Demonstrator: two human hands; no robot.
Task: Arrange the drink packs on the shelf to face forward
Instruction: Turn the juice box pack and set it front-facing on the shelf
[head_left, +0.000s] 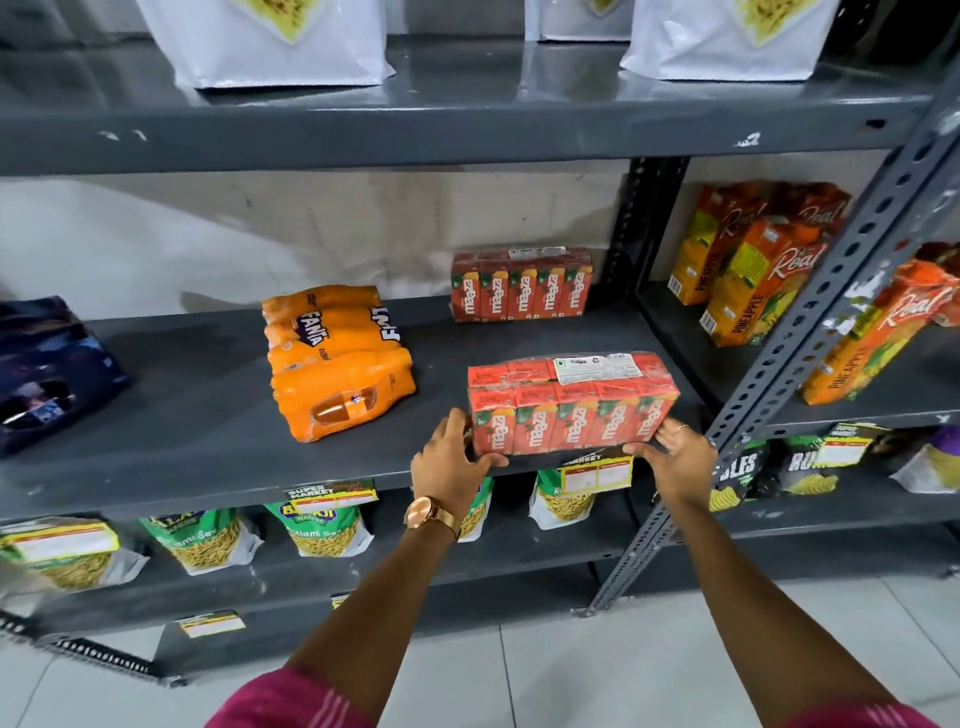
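A shrink-wrapped red Maaza pack (571, 405) stands at the front edge of the grey metal shelf (208, 415), near its right end. It shows five small cartons across its front, each printed "maaza" running up the side, with a white label on the top wrap whose small print is too fine to read. The left hand (449, 467) presses the pack's lower left corner, fingers spread and thumb under the front edge; the right hand (675, 462) cups the lower right corner, fingers wrapped round the end. Both grips are closed on the pack. A rose-gold watch (428, 514) sits on the left wrist.

A second Maaza pack (522, 286), also five cartons across, stands at the back of the same shelf, upright and facing forward. To the left an orange Fanta bottle pack (337, 358) lies on its side, the lettering "FANTA" turned sideways. A dark blue pack (47, 369) sits at the far left, partly cut off.

In the next bay to the right stand orange Real cartons (753, 270) reading "PINEAPPLE"; four are visible.
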